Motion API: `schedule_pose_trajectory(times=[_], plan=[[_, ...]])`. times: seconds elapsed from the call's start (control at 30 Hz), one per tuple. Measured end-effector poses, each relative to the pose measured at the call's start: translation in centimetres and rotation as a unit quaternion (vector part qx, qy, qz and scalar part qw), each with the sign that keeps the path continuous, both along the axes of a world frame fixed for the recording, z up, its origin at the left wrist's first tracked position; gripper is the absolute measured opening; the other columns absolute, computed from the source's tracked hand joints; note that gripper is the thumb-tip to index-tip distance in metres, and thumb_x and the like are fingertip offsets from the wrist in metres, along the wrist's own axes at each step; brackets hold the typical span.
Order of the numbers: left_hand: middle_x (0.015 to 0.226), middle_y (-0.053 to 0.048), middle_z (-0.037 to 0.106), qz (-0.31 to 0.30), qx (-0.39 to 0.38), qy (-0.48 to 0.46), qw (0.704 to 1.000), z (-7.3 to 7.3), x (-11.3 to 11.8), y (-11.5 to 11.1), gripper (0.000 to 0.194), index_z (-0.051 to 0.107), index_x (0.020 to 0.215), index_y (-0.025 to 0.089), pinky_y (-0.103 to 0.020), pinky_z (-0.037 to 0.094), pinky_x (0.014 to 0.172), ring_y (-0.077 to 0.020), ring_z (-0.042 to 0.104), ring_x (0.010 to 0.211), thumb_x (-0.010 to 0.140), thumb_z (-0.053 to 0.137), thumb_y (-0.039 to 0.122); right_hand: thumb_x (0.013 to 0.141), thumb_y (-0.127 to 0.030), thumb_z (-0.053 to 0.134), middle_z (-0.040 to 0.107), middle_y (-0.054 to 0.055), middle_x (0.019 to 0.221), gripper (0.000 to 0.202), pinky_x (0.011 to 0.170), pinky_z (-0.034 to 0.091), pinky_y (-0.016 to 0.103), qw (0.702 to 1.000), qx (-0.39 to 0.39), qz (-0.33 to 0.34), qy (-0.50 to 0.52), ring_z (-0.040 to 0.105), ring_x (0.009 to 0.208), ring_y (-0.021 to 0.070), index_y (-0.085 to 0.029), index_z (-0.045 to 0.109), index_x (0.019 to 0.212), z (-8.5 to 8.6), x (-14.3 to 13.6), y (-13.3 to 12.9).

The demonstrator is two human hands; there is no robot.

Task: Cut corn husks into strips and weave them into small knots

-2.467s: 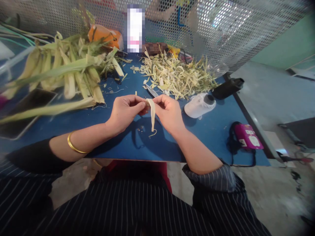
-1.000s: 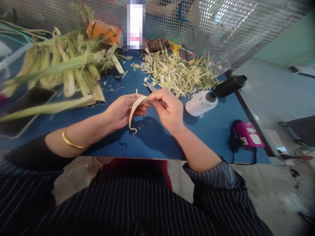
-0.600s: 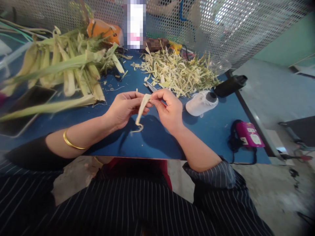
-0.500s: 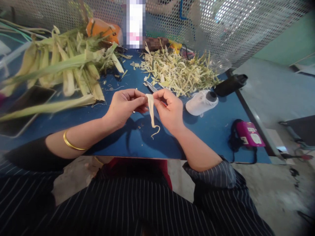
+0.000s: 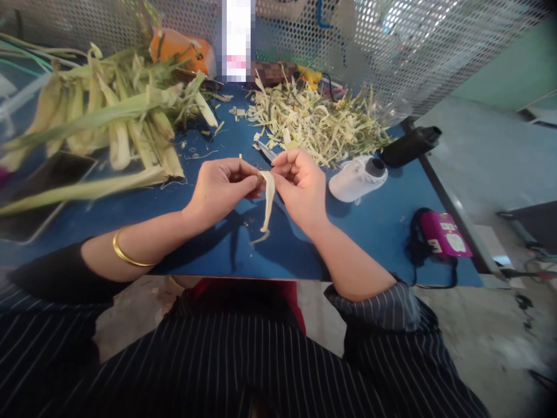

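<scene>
A pale, narrow strip of corn husk (image 5: 268, 200) hangs above the blue tabletop, its thin lower end curling. My left hand (image 5: 221, 191) pinches its upper end between thumb and fingers. On the other side, my right hand (image 5: 302, 188) has curled fingers, with its thumb against the strip's upper edge; the fingertips are partly hidden. Just beyond the hands lie scissors (image 5: 265, 152), blades showing and handles mostly covered by my right hand. Behind them spreads a heap of shredded husk (image 5: 313, 125).
Whole corn husks (image 5: 117, 128) are piled at the left, partly over a dark flat tablet-like object (image 5: 39, 223). To the right stand a white-wrapped cone (image 5: 352, 181), a black cylinder (image 5: 411, 148) and a purple device (image 5: 448, 232). A perforated metal screen (image 5: 369, 58) backs the table.
The strip has turned in my fingers, and its lower end has swung left. My right hand has risen slightly, its fingers a little more apart. My left hand stays nearly in place.
</scene>
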State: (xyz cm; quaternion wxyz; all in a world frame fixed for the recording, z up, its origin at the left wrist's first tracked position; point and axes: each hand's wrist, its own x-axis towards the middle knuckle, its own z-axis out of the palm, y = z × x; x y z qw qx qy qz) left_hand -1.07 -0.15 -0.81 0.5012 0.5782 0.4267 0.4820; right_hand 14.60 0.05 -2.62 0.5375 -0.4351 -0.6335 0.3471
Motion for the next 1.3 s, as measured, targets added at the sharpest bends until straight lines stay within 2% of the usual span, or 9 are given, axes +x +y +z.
schedule_pose_trajectory(times=[0.1, 0.23, 0.4, 0.67, 0.8, 0.9, 1.1, 1.3], plan=[[0.067, -0.004, 0.071, -0.023, -0.071, -0.038, 0.996, 0.04, -0.16, 0.26, 0.006, 0.069, 0.072, 0.012, -0.023, 0.054, 0.058, -0.0112, 0.064, 0.056, 0.073, 0.071, 0.018, 0.084, -0.029, 0.062, 0.060, -0.005, 0.072, 0.012, 0.061, 0.048, 0.025, 1.000, 0.015, 0.007, -0.017, 0.058, 0.064, 0.0095, -0.023, 0.053, 0.086, -0.09, 0.13, 0.08], [0.069, -0.004, 0.070, -0.055, -0.170, -0.119, 0.977, -0.01, -0.47, 0.68, 0.012, 0.070, 0.077, 0.013, -0.021, 0.051, 0.055, -0.0104, 0.063, 0.055, 0.075, 0.072, 0.024, 0.086, -0.023, 0.060, 0.063, -0.001, 0.089, 0.006, 0.075, 0.050, 0.030, 0.993, 0.097, 0.005, -0.063, 0.061, 0.078, 0.0120, -0.023, 0.057, 0.092, 0.06, 0.49, 0.15], [0.066, -0.002, 0.068, -0.070, -0.215, -0.147, 0.963, 0.09, -0.62, 0.75, 0.006, 0.069, 0.072, 0.013, -0.021, 0.050, 0.054, -0.0087, 0.060, 0.053, 0.075, 0.069, 0.019, 0.089, -0.023, 0.057, 0.062, 0.002, 0.091, 0.006, 0.082, 0.048, 0.036, 0.972, 0.175, 0.002, -0.157, 0.059, 0.086, 0.0160, -0.024, 0.063, 0.087, 0.42, 0.85, 0.19], [0.072, -0.002, 0.068, -0.064, -0.232, -0.139, 0.961, 0.42, -0.64, 0.57, 0.002, 0.069, 0.074, 0.015, -0.021, 0.050, 0.056, -0.0102, 0.062, 0.061, 0.072, 0.070, 0.017, 0.090, -0.023, 0.056, 0.062, 0.002, 0.086, 0.011, 0.084, 0.045, 0.037, 0.956, 0.217, -0.016, -0.195, 0.059, 0.087, 0.0174, -0.025, 0.065, 0.083, -0.10, 0.92, 0.32], [0.073, -0.003, 0.067, -0.058, -0.199, -0.123, 0.971, 0.37, -0.58, 0.61, 0.007, 0.069, 0.073, 0.015, -0.021, 0.050, 0.054, -0.0108, 0.062, 0.062, 0.072, 0.072, 0.021, 0.088, -0.022, 0.058, 0.063, 0.001, 0.085, 0.010, 0.079, 0.047, 0.035, 0.964, 0.205, -0.004, -0.170, 0.059, 0.084, 0.0161, -0.024, 0.065, 0.081, 0.03, 0.85, 0.33], [0.070, -0.003, 0.068, -0.023, -0.154, -0.090, 0.984, 0.10, -0.47, 0.54, 0.013, 0.069, 0.072, 0.015, -0.022, 0.051, 0.056, -0.0111, 0.062, 0.059, 0.071, 0.076, 0.026, 0.086, -0.021, 0.061, 0.063, 0.001, 0.083, 0.010, 0.076, 0.047, 0.034, 0.975, 0.166, 0.000, -0.148, 0.059, 0.080, 0.0150, -0.023, 0.064, 0.078, 0.36, 0.74, 0.17], [0.066, -0.001, 0.067, 0.046, -0.027, -0.042, 0.998, -0.43, 0.06, 0.18, 0.009, 0.071, 0.071, 0.014, -0.023, 0.050, 0.061, -0.0099, 0.061, 0.059, 0.069, 0.076, 0.022, 0.078, -0.014, 0.067, 0.062, -0.001, 0.076, 0.009, 0.073, 0.047, 0.031, 0.991, 0.086, 0.004, -0.105, 0.058, 0.074, 0.0129, -0.019, 0.063, 0.072, 0.56, 0.53, 0.06], [0.069, -0.002, 0.070, 0.049, -0.006, -0.020, 0.999, -0.43, 0.17, 0.03, 0.006, 0.073, 0.073, 0.016, -0.024, 0.051, 0.066, -0.0114, 0.063, 0.064, 0.070, 0.075, 0.021, 0.075, -0.017, 0.068, 0.065, -0.002, 0.073, 0.010, 0.065, 0.046, 0.027, 0.999, -0.012, 0.007, -0.038, 0.057, 0.067, 0.0106, -0.017, 0.060, 0.069, 0.54, 0.32, 0.13]])
